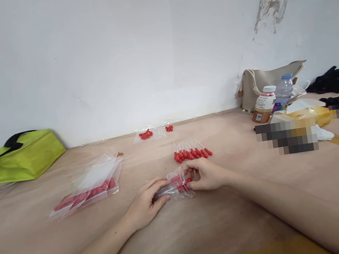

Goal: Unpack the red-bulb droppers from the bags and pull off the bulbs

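Observation:
A clear plastic bag (175,190) lies on the table in front of me, with red-bulbed droppers inside it. My left hand (147,201) is closed around the bag's left end, thumb in front and fingers over the top. At the bag's right end, my right hand (206,175) has its thumb and fingers curled on the red bulb of a dropper (189,180); its fingertips are partly hidden. Just beyond my right hand lies a row of clear droppers with red bulbs (192,154), bulbs toward me.
Filled zip bags (87,193) overlap on the left. Farther back lies another bag with red pieces (145,134). A lime-green bag (28,157) stands far left. On the right are a brown drink bottle (265,105), a clear bottle (284,87), a beige bag (269,77) and a yellow pack (313,117).

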The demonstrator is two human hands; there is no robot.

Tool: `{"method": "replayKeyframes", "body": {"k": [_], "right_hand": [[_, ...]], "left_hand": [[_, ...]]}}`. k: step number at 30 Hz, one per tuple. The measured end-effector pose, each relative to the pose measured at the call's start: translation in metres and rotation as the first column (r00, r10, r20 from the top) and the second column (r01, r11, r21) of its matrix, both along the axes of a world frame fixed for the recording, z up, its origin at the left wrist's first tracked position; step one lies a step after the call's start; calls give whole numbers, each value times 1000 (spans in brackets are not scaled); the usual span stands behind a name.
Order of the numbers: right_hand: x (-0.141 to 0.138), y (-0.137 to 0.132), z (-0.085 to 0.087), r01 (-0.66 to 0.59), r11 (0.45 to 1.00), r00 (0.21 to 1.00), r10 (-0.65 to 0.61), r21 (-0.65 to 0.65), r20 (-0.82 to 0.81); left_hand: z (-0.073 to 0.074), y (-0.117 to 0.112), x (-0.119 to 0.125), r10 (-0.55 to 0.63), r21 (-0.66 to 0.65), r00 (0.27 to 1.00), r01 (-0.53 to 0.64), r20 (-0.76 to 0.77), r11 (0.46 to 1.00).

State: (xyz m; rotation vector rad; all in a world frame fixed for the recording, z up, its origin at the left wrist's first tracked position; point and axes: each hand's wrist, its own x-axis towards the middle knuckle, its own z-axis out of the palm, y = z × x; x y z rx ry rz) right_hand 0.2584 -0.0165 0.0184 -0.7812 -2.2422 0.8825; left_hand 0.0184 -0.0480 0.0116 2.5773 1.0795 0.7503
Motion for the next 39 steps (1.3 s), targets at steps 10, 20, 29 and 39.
{"method": "replayKeyframes", "body": {"k": [10,20,29,39], "right_hand": [[-5,2,-12,2,1000,1000,-2,-27,-2],[22,13,-5,1,944,995,-34,-329,-97],[76,41,27,130,885,901,-293,-447,-319],[83,67,-13,658,735,700,-517,164,-493]], "left_hand": [[1,4,0,0,-12,1000,0,-8,1000],[-1,5,-3,28,-24,1000,-29,-12,999],[0,7,-11,57,-43,998,-58,-34,997],[-1,8,-11,43,-15,997,-44,-62,999]]}}
